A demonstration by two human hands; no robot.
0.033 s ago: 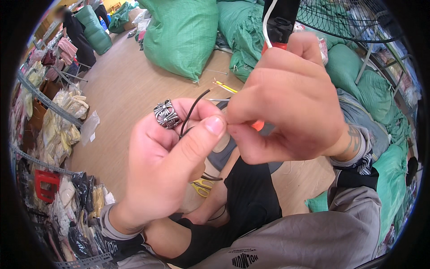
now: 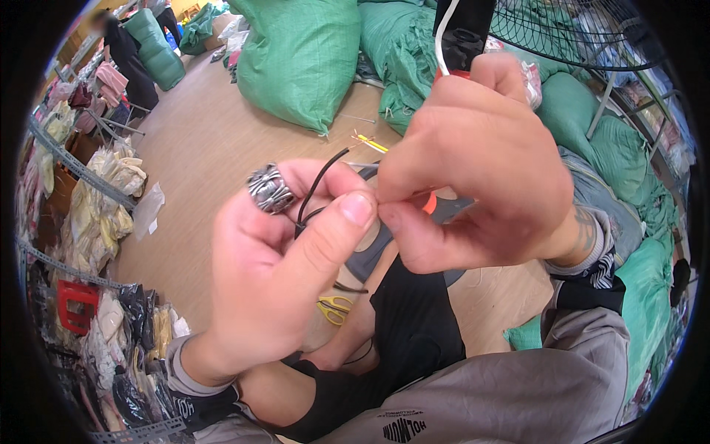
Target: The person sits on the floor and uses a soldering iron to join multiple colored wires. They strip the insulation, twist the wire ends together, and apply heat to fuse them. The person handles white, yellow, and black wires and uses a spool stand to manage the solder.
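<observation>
My left hand (image 2: 288,255), with a broad silver ring (image 2: 270,189) on one finger, is closed on a thin black wire (image 2: 319,180). One end of this wire sticks up beyond the fingers, and another stretch shows below the hand. Thumb and forefinger of my right hand (image 2: 473,174) pinch together right against the left fingertips. What they grip there is hidden. Orange-red parts (image 2: 430,203) show by the right fingers, perhaps of something in the palm. Above that hand are a white cord (image 2: 440,44) and a black object (image 2: 466,44). Yellow wire (image 2: 373,143) with frayed copper strands lies beyond.
Yellow-handled scissors (image 2: 335,309) lie near my leg. Big green sacks (image 2: 299,63) stand ahead, with more along the right. Shelves of bagged goods (image 2: 103,200) line the left side. A black wire fan guard (image 2: 577,33) hangs at upper right. A person (image 2: 129,63) stands far left.
My left hand has rolled slightly, tilting the ring. The right fingers have shifted a little, and less of the red part above the right hand shows.
</observation>
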